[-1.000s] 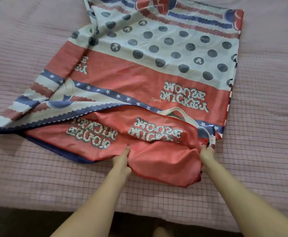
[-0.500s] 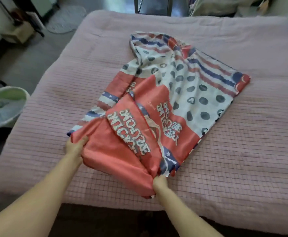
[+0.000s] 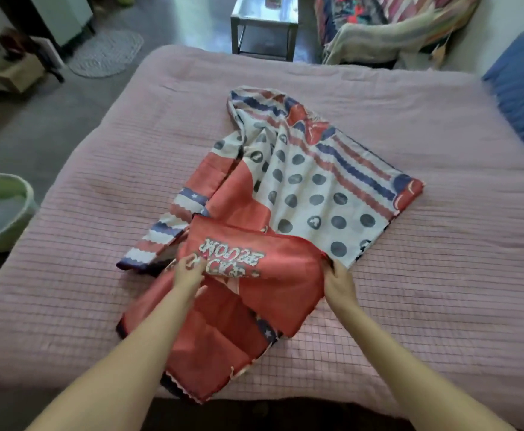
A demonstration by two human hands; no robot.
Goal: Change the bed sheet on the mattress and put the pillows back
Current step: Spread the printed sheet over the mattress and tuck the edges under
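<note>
While gripped: sheet (image 3: 285, 194) between hands (image 3: 189, 272) (image 3: 338, 281)

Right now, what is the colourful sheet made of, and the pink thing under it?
The printed bed sheet looks like thin woven cloth, maybe cotton or polyester: it drapes and creases softly, with a slight sheen. The pink mattress cover looks like thicker quilted fabric, matte, with stitched grid lines.
</note>
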